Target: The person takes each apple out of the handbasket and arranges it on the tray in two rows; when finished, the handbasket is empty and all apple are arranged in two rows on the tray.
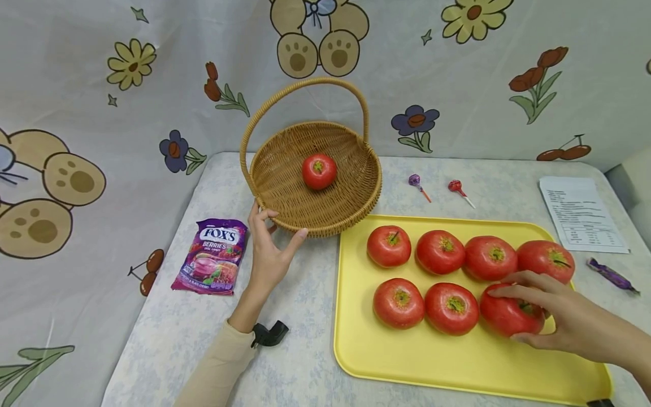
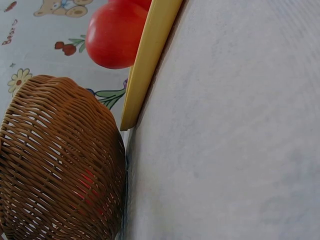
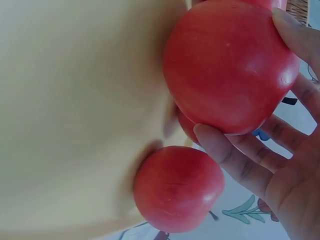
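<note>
Right hand (image 1: 549, 314): lower right of the head view; its grip curls round the tomato (image 1: 510, 312) at the right end of the near row, thumb below, fingers over the top.
Held tomato: smooth, glossy, round and red, green stalk scar up; in the right wrist view (image 3: 230, 65) fingertips press both its sides.
Tray (image 1: 458, 367): flat yellow plastic with rounded corners, lower right; the held tomato sits on it, touching its row neighbour.
Other tomatoes (image 1: 440, 252): four in the far row, two more in the near row, close together.
Left hand (image 1: 268, 249): centre left; thumb and fingers pinch the near rim of the basket.
Basket (image 1: 285, 195): round, shallow, woven tan wicker with an arched handle, upper centre, just beside the tray's far left corner; one tomato (image 1: 319, 171) lies inside.
Worktop (image 1: 300, 316): pale mottled cloth.
Around: purple candy bag (image 1: 212, 255) left of the left hand; two lollipops (image 1: 437, 187) behind the tray; printed sheet (image 1: 580, 213) far right.
</note>
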The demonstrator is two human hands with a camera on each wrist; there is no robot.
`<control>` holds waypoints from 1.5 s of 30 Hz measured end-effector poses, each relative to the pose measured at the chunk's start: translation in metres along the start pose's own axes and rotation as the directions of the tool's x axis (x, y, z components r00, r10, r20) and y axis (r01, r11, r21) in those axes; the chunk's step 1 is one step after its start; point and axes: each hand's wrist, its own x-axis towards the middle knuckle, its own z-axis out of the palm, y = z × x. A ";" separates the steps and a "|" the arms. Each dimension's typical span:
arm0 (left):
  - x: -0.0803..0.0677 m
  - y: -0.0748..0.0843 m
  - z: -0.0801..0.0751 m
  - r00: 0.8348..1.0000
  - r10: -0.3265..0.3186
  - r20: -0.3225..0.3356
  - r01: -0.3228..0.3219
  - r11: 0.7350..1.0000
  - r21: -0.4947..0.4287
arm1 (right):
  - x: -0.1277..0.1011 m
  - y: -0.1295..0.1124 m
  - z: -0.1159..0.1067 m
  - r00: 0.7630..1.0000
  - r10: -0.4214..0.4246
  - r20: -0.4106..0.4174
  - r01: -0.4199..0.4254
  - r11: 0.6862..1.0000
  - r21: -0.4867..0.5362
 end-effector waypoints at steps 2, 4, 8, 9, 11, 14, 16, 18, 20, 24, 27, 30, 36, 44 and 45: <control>0.000 0.000 0.000 1.000 -0.002 0.001 0.002 1.000 0.002 | 0.000 0.001 0.002 1.000 0.004 0.007 -0.004 1.000 0.010; 0.001 0.001 0.000 1.000 -0.003 0.000 0.003 1.000 0.002 | 0.000 0.001 0.003 1.000 -0.001 0.002 0.001 1.000 0.008; 0.001 0.002 -0.001 1.000 -0.001 0.001 0.001 1.000 0.001 | 0.001 0.001 0.004 0.999 -0.025 -0.029 0.024 0.999 -0.030; 0.001 0.002 -0.001 1.000 0.000 0.001 0.000 1.000 0.000 | 0.002 0.001 0.004 0.999 -0.030 -0.035 0.028 0.999 -0.044; 0.001 0.003 -0.001 1.000 0.000 -0.001 0.000 1.000 0.000 | 0.003 0.000 0.004 0.998 -0.039 -0.045 0.036 0.996 -0.080; 0.001 0.003 -0.001 1.000 0.001 -0.002 -0.001 1.000 0.000 | 0.005 -0.001 0.005 0.997 -0.051 -0.057 0.044 0.991 -0.129; 0.001 0.002 -0.001 1.000 0.002 -0.002 -0.002 1.000 0.000 | 0.005 -0.001 0.006 0.996 -0.057 -0.065 0.047 0.988 -0.149; 0.001 0.002 -0.001 1.000 0.003 -0.002 -0.003 1.000 -0.001 | 0.005 -0.002 0.007 0.996 -0.060 -0.072 0.048 0.987 -0.153; 0.001 0.002 -0.001 1.000 0.003 -0.001 -0.003 1.000 -0.002 | 0.005 -0.002 0.008 0.996 -0.054 -0.073 0.043 0.988 -0.151; 0.000 0.002 -0.002 1.000 -0.002 0.001 0.002 1.000 -0.002 | 0.004 -0.003 0.009 0.998 -0.025 -0.062 0.016 0.989 -0.148; 0.000 0.002 -0.002 1.000 -0.007 0.003 0.007 1.000 -0.003 | 0.003 -0.003 0.011 0.998 0.001 -0.055 -0.009 0.988 -0.153; -0.001 0.001 -0.002 1.000 -0.012 0.005 0.012 1.000 -0.005 | 0.002 -0.004 0.011 0.999 0.018 -0.045 -0.025 0.988 -0.155; 0.000 0.000 -0.001 1.000 -0.009 0.008 0.009 1.000 -0.005 | -0.002 -0.008 0.007 0.998 0.060 0.005 -0.058 0.990 -0.132; 0.001 -0.001 0.000 1.000 0.015 0.007 -0.015 1.000 -0.009 | 0.006 -0.017 -0.015 0.995 -0.039 -0.091 0.019 0.977 -0.215; 0.000 -0.001 0.000 1.000 0.016 0.007 -0.015 1.000 -0.010 | 0.009 -0.019 -0.018 0.994 -0.047 -0.094 0.026 0.977 -0.213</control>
